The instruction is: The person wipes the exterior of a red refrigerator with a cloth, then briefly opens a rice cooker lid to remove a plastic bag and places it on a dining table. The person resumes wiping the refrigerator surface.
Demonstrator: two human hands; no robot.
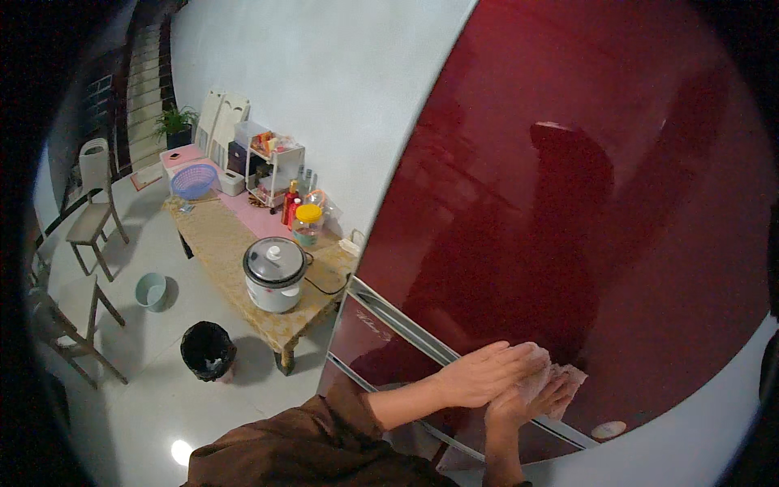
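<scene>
My left hand [487, 372] reaches across from the left, with its fingers against a pale pinkish cloth [533, 372]. Lower and to the right, my right hand [543, 399] holds the same cloth, its fingers spread over the cloth's right part. The two hands are close together, left above right, and overlap in view. Both are in front of the lower part of a glossy dark red refrigerator door [487, 201], just above its metallic trim strip [408, 322]. Whether the cloth presses on the door there is hard to tell. The door mirrors a dark figure.
Left of the refrigerator, a cloth-covered table [225, 243] holds a rice cooker [275, 274], a yellow-lidded jar [308, 224], bottles and a purple basket [193, 181]. A black-lined trash bin [208, 351], a pale bucket [151, 291] and two chairs [94, 216] stand on the tiled floor.
</scene>
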